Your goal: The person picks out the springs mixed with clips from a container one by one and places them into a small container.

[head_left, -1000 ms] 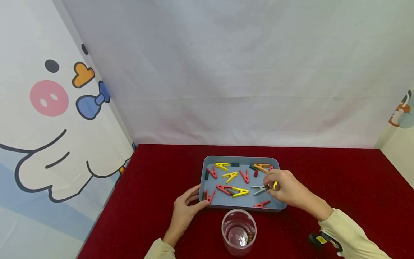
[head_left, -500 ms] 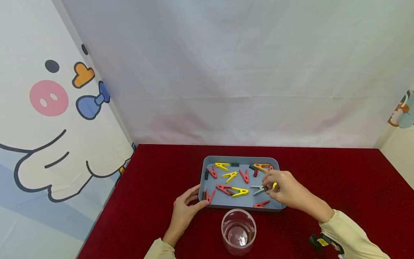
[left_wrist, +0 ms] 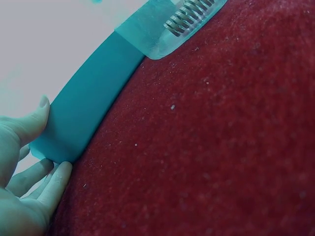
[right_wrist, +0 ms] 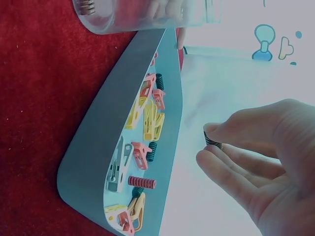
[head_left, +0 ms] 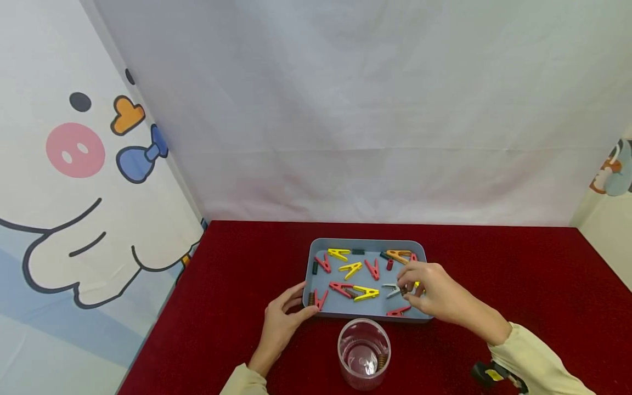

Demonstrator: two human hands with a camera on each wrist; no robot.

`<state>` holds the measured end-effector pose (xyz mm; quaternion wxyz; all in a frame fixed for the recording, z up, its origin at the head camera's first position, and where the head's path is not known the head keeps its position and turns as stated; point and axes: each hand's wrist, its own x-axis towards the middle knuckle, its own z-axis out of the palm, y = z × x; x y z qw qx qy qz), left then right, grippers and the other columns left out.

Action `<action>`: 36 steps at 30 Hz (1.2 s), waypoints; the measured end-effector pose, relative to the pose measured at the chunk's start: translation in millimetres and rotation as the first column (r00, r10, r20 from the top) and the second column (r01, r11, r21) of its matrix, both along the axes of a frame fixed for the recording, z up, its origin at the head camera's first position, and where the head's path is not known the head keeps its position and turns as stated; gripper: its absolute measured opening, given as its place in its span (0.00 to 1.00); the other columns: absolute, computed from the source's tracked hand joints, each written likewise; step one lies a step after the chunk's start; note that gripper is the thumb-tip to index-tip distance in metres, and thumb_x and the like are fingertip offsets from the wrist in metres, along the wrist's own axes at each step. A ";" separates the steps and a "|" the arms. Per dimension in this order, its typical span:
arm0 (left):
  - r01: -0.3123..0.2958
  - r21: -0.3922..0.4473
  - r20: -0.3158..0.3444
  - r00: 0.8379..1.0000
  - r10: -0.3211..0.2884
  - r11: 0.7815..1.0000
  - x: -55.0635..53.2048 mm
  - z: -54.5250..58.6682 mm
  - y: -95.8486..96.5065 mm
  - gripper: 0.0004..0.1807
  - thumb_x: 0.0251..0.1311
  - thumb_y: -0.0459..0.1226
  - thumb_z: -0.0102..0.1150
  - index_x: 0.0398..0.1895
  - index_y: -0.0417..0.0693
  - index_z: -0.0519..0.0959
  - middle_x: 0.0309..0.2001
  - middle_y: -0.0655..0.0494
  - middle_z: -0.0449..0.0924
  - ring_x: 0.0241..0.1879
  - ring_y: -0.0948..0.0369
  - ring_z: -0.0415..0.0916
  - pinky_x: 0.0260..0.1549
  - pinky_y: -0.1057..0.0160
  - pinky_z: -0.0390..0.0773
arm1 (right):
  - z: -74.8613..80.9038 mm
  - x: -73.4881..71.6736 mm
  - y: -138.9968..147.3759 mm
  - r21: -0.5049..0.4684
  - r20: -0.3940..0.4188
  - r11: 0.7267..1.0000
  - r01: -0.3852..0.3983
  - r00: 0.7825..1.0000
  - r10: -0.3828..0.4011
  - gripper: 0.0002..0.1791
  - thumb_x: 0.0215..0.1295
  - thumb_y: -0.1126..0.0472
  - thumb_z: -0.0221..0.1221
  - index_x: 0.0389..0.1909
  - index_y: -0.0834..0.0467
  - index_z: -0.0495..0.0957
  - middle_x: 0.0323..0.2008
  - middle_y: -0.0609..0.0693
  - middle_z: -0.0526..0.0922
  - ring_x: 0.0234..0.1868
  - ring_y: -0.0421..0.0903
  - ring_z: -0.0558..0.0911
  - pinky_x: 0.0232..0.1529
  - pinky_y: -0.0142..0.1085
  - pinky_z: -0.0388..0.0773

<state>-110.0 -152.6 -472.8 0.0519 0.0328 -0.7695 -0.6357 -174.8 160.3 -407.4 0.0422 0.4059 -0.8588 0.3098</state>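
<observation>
My right hand (head_left: 432,291) is over the right part of a blue-grey tray (head_left: 367,309), pinching a small dark coil spring (right_wrist: 212,141) between thumb and fingertips. In the right wrist view the spring is well above the tray's rim. At the tray's front left corner, my left hand (head_left: 282,318) holds the wall, thumb at the rim and fingers low on the outside. Inside the tray lie several red, yellow, orange and grey clips, among them a grey clip (head_left: 391,289) beside the right hand. Loose springs lie between them, including a red spring (right_wrist: 141,182).
A clear plastic cup (head_left: 364,378) stands close in front of the tray, with a brown spring (head_left: 382,361) at its bottom. Red cloth (head_left: 247,258) covers the table. A white curtain (head_left: 365,109) hangs behind, and a printed cartoon curtain (head_left: 49,247) is at the left.
My right hand has shifted slightly to the left with the pinched spring, uncovering more of it. My left hand, the tray and the cup have stayed in place.
</observation>
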 end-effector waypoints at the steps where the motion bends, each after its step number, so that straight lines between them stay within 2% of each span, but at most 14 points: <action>1: 0.000 0.001 0.001 1.000 0.000 1.000 0.1 0.0 0.0 0.32 0.49 0.32 0.71 0.61 0.41 0.74 0.55 0.40 0.75 0.52 0.47 0.73 0.39 0.70 0.75 | 0.5 0.5 -0.3 0.001 -0.007 1.000 -0.003 1.000 0.003 0.11 0.46 0.76 0.67 0.29 0.59 0.84 0.37 0.50 0.80 0.33 0.43 0.80 0.25 0.28 0.76; 7: -0.001 0.004 0.000 1.000 0.001 1.000 0.3 0.2 0.1 0.32 0.49 0.32 0.71 0.61 0.42 0.74 0.55 0.40 0.75 0.51 0.47 0.73 0.39 0.70 0.75 | 5.8 6.0 -2.5 0.001 -0.025 1.000 -0.015 1.000 0.016 0.11 0.46 0.76 0.66 0.29 0.58 0.84 0.37 0.50 0.80 0.34 0.44 0.80 0.27 0.28 0.76; 14: 0.000 0.005 0.010 1.000 0.000 1.000 1.0 0.0 0.0 0.31 0.50 0.33 0.71 0.61 0.42 0.74 0.55 0.40 0.75 0.51 0.47 0.73 0.40 0.69 0.75 | 11.2 12.8 -5.5 -0.020 -0.003 0.999 -0.046 0.999 0.046 0.12 0.47 0.77 0.65 0.31 0.59 0.83 0.39 0.50 0.80 0.33 0.41 0.80 0.28 0.27 0.77; 25: 0.003 0.001 -0.001 1.000 -0.003 1.000 1.0 0.4 0.2 0.31 0.50 0.32 0.70 0.61 0.42 0.73 0.55 0.40 0.75 0.51 0.47 0.73 0.40 0.70 0.74 | 16.3 21.6 -10.2 -0.062 -0.065 0.991 -0.122 0.991 0.118 0.14 0.45 0.78 0.65 0.30 0.58 0.83 0.38 0.49 0.80 0.32 0.41 0.80 0.27 0.26 0.76; 36: 0.008 -0.001 0.001 1.000 -0.008 1.000 1.1 0.7 -0.3 0.32 0.50 0.33 0.70 0.61 0.43 0.73 0.55 0.40 0.75 0.52 0.47 0.74 0.40 0.69 0.74 | 21.9 30.7 -13.9 -0.066 -0.069 0.986 -0.151 0.987 0.146 0.15 0.46 0.78 0.65 0.32 0.58 0.84 0.39 0.49 0.80 0.34 0.41 0.79 0.28 0.25 0.76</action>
